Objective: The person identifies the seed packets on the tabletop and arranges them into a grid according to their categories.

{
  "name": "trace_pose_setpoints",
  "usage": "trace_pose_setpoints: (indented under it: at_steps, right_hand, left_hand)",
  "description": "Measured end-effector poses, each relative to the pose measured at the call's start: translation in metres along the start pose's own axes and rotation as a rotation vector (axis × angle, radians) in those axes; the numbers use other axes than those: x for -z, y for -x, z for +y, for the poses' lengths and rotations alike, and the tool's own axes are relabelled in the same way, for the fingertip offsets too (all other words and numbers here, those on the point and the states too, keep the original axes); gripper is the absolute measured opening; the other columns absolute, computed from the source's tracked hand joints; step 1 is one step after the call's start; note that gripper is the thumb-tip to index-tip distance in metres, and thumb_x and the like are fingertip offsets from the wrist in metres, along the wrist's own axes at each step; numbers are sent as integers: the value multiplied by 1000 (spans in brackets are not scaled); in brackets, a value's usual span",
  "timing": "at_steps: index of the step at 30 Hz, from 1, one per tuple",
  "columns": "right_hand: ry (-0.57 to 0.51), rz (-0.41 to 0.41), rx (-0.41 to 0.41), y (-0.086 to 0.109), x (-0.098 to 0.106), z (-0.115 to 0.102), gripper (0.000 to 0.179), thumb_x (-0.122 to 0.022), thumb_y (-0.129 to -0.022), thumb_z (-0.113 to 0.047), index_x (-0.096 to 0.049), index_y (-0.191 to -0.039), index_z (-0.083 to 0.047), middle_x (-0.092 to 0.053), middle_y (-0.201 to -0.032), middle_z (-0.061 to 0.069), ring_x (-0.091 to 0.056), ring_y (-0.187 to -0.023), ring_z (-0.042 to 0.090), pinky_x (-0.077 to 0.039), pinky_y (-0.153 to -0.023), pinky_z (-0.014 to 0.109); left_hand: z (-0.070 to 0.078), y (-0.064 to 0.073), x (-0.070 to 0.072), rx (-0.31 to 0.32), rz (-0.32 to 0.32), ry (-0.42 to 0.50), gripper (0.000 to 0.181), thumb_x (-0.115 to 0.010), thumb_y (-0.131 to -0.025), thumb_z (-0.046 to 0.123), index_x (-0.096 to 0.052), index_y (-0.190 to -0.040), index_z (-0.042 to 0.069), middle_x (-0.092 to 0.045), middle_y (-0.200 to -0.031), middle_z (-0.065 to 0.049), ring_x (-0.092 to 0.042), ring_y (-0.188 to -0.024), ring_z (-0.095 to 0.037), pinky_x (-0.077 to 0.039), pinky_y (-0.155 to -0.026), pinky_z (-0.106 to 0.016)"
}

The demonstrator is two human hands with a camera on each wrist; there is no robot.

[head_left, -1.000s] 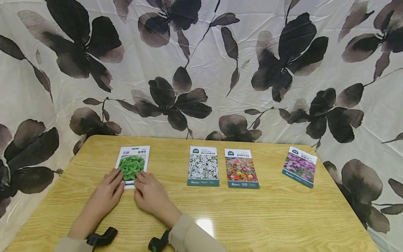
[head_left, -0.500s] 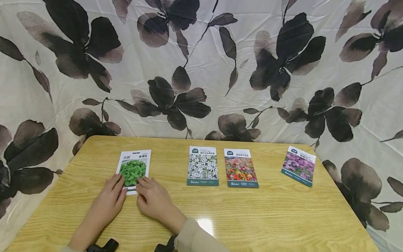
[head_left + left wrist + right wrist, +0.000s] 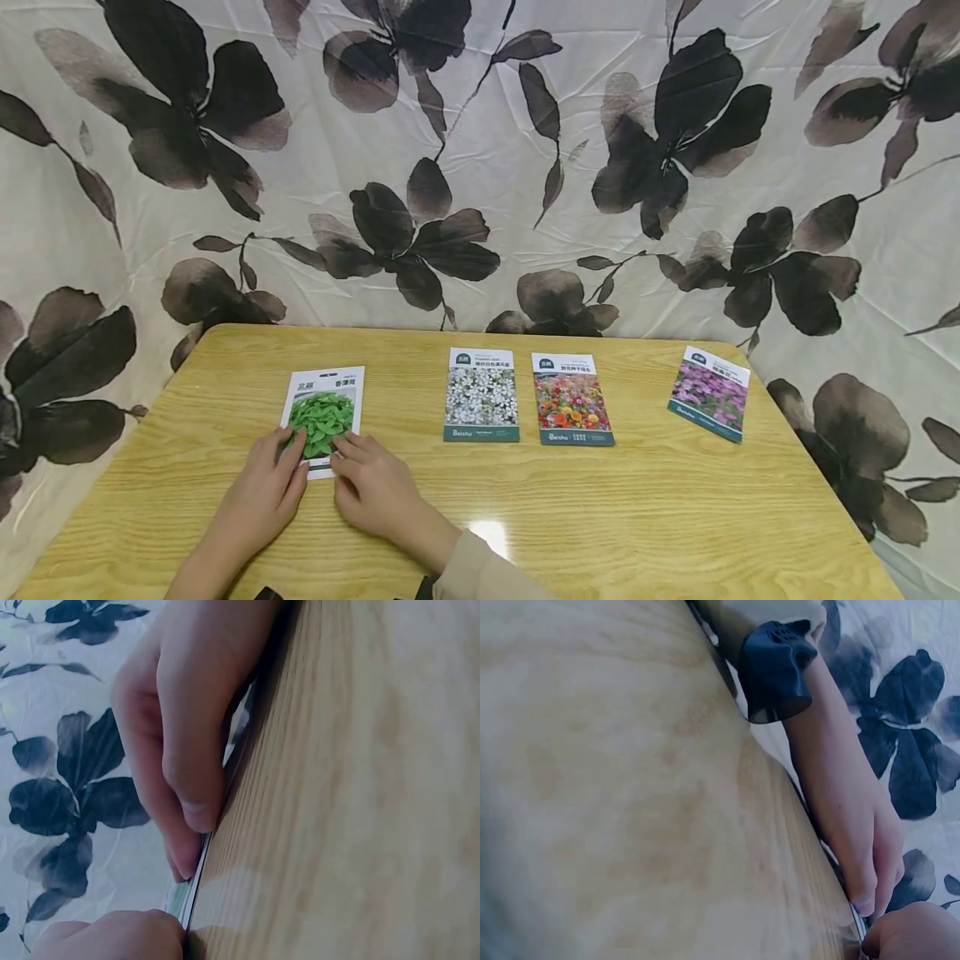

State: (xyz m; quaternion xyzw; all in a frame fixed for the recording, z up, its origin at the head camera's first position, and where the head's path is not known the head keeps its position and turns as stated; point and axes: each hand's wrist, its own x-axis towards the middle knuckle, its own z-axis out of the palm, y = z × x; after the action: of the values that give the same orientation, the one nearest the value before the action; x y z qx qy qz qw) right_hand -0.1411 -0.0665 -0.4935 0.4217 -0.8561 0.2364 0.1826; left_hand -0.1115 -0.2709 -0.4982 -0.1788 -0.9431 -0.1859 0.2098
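Observation:
A white seed packet [image 3: 323,417] with a picture of green leaves lies on the left part of the table. My left hand [image 3: 262,487] rests its fingertips over the packet's lower left side, with the thumb by the bottom edge. At the lower right side, the fingertips of my right hand [image 3: 378,487] press on the packet, fingers slightly bent. The left wrist view has the right hand [image 3: 195,712] with its thumb tip low at the packet's edge. Seen from the right wrist, the left hand [image 3: 855,832] reaches down to the same thin edge.
Right of the hands lie a white-flower seed packet [image 3: 482,396] and a mixed-flower packet [image 3: 573,400], side by side. A purple-flower packet [image 3: 709,393] lies tilted near the table's right edge. Behind the wooden table [image 3: 637,517] hangs a floral curtain [image 3: 465,100].
Both hands have drawn the green-leaf seed packet toward the near edge of the table and slightly to the right. The other packets stay in place.

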Motion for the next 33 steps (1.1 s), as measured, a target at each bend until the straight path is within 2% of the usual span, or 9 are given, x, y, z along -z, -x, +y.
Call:
trace_pose_setpoints:
  at_steps: [7,12,15,18,20,21,25,29,33]
  right_hand:
    - [-15,-25,-2,14,7,0,32,-53,-95,-15,-72,-121,-9,-61,-136,8,-54,-130,21,-39,-109,32]
    - [-31,-50,-3,24,14,-3,34,-53,-96,-16,-72,-123,-10,-60,-137,7,-52,-131,19,-37,-110,31]
    - [-31,-54,6,29,17,-4,34,-53,-97,-17,-71,-124,-11,-59,-138,6,-52,-131,19,-37,-111,31]
    - [-29,-51,19,33,18,-5,33,-54,-96,-18,-71,-124,-11,-59,-138,6,-52,-131,18,-37,-111,30]
    - [-29,-52,24,35,19,-5,33,-54,-96,-18,-71,-124,-11,-59,-138,6,-52,-132,18,-36,-111,30]
    - [-31,-55,26,36,19,-5,33,-54,-96,-18,-71,-124,-11,-59,-138,6,-51,-132,18,-36,-111,30]
    - [-50,-86,26,41,23,-5,35,-54,-97,-19,-70,-127,-12,-57,-141,5,-49,-134,17,-35,-112,29]
    - [-56,-99,42,45,28,-4,35,-55,-96,-18,-69,-127,-12,-57,-141,4,-49,-134,16,-35,-112,30]
    - [-44,-72,67,48,33,-2,32,-57,-95,-17,-72,-123,-12,-60,-136,3,-54,-129,15,-38,-110,30]
  left_hand:
    - [4,5,2,22,-52,43,48,-66,-94,15,-56,-134,-10,-48,-129,-27,-44,-118,-44,-46,-84,-62]
    - [6,6,5,22,-55,85,50,-74,-89,21,-62,-130,-5,-50,-128,-21,-45,-118,-40,-46,-85,-61]
    - [5,5,6,-3,-50,94,49,-77,-86,20,-65,-127,-4,-51,-132,-19,-46,-121,-40,-42,-97,-58]
    - [4,5,6,-35,-50,119,49,-80,-83,19,-66,-124,-4,-50,-138,-18,-45,-127,-41,-26,-118,-39]
    - [4,5,6,-45,-50,137,50,-81,-82,20,-67,-123,-3,-49,-142,-17,-41,-135,-36,-11,-119,-21]
    - [3,6,6,-51,-46,145,50,-82,-81,21,-68,-122,-3,-49,-143,-17,-39,-139,-32,-7,-117,-16]
    - [5,6,8,-67,-31,177,50,-85,-78,22,-70,-119,-2,-50,-144,-16,-31,-145,-17,-8,-115,-12]
    - [7,5,10,-72,-31,227,49,-86,-76,22,-72,-117,-2,-55,-141,-15,-35,-143,-16,-11,-115,-13]
    - [7,4,12,-85,-45,273,48,-87,-76,22,-73,-116,1,-58,-137,-15,-41,-139,-15,-14,-115,-13]
